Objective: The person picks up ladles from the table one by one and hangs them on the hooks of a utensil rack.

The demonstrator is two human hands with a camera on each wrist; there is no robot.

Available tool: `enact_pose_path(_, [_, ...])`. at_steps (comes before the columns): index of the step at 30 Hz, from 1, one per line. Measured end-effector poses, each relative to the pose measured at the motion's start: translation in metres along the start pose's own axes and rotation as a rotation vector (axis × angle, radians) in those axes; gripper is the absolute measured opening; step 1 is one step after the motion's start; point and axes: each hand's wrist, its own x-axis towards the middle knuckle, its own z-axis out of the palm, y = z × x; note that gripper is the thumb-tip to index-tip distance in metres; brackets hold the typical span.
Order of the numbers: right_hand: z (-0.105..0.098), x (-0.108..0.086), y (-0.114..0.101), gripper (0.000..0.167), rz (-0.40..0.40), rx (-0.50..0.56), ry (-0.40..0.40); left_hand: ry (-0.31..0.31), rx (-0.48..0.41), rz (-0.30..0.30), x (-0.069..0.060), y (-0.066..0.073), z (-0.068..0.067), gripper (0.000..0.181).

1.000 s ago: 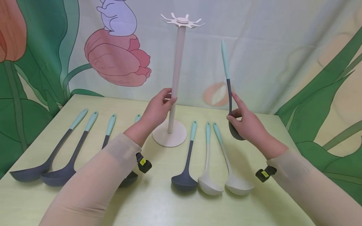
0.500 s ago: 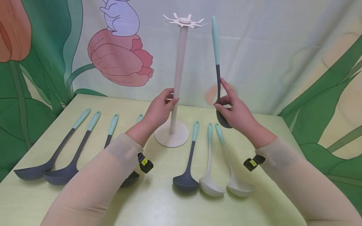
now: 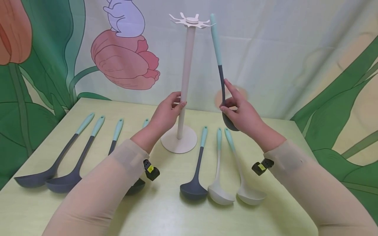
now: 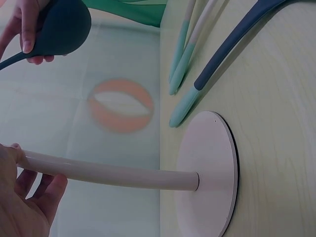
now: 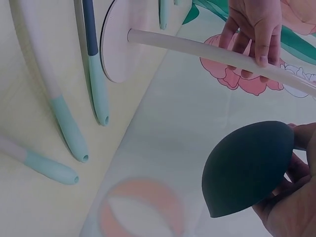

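A pale stand with a round base and a ring of hooks on top stands upright on the table. My left hand grips its pole around the lower half. In my right hand is a dark ladle, pinched on its shaft just above the bowl. It is held upright, mint handle up, and the handle's tip overlaps a hook at the stand's right side in the head view; whether they touch, I cannot tell. The right wrist view shows the dark bowl beside the fingers.
Right of the base lie a dark ladle and two white ladles. Several more dark ladles lie on the left, partly behind my left forearm. A printed curtain hangs behind the table.
My right hand has brought the upright ladle leftward and up, so its handle tip now reaches the hooks. The left hand keeps its grip on the pole.
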Motion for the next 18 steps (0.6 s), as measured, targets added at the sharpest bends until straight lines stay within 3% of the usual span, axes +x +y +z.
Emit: enact_pose_path(18, [0.0021,0.0072,0.0009,0.088,-0.044,-0.029,-0.014,0.01,0.014,0.019,-0.0002,-0.0016,0.0007,0.043])
